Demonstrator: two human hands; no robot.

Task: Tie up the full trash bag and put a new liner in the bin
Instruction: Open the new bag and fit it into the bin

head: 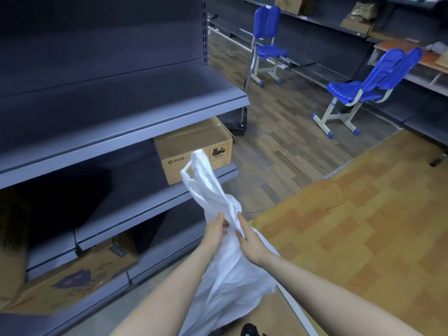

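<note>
White plastic bag [218, 238] runs up and away from both hands; left hand [214, 230] and right hand [251, 243] apparently pinch its twisted neck.

Grey metal shelving [126, 112] flanks wood-plank floor [278, 132] with two blue chairs [363, 88]

shelf [135, 122] | cardboard box [194, 146] on it | floor [278, 132] | 2 chairs [266, 44]

white bag [225, 275], blue chairs [363, 88], brown box [194, 149]
</note>
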